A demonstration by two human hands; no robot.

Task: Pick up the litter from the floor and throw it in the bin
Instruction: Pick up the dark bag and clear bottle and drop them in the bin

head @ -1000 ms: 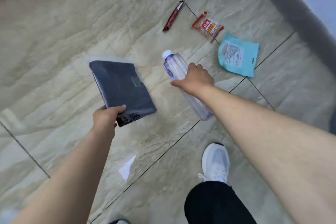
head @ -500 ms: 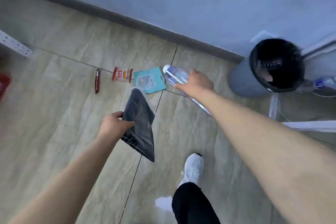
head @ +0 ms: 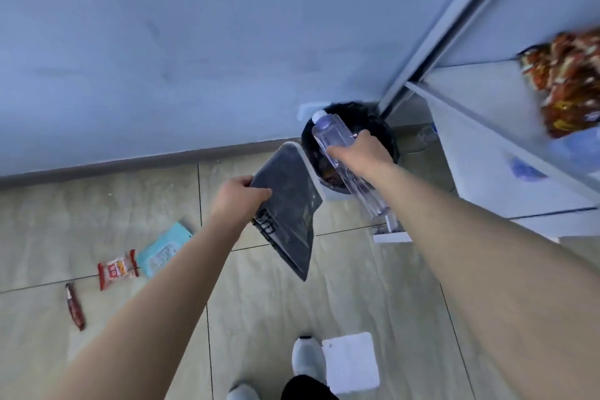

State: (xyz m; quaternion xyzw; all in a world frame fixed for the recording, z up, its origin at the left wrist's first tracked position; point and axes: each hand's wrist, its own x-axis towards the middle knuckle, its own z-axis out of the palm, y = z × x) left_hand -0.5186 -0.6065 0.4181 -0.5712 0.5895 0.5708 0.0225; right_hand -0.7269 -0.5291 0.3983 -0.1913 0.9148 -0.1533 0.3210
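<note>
The right hand (head: 358, 156) is wrapped around the middle of a clear, squarish plastic bottle with a pale cap (head: 337, 143), holding it tilted with the cap end up and away, over the mouth of a round bin lined with a black bag (head: 386, 140) that stands against the pale blue wall (head: 162, 42). Some litter already lies inside the bin (dark and reddish, too blurred to name). The left hand (head: 238, 201) grips one edge of a flat dark grey plastic pouch with a whitish border (head: 289, 204), thumb on top, so that the pouch hangs at a slant with its upper corner just beside the bin's rim and its lower corner pointing at the floor. On the beige tiled floor (head: 97, 204) to the left lie three more pieces, close together in a row: a light blue flat packet (head: 162, 250), a small red and white snack wrapper (head: 117, 269) touching it, and a thin dark red stick wrapper (head: 75, 307) a little apart. Near the person's white shoe (head: 306, 357) lies a white square of paper (head: 352, 362). To the right stands a white shelf unit (head: 487, 146) carrying a blurred red and orange printed bag (head: 565, 75).
</note>
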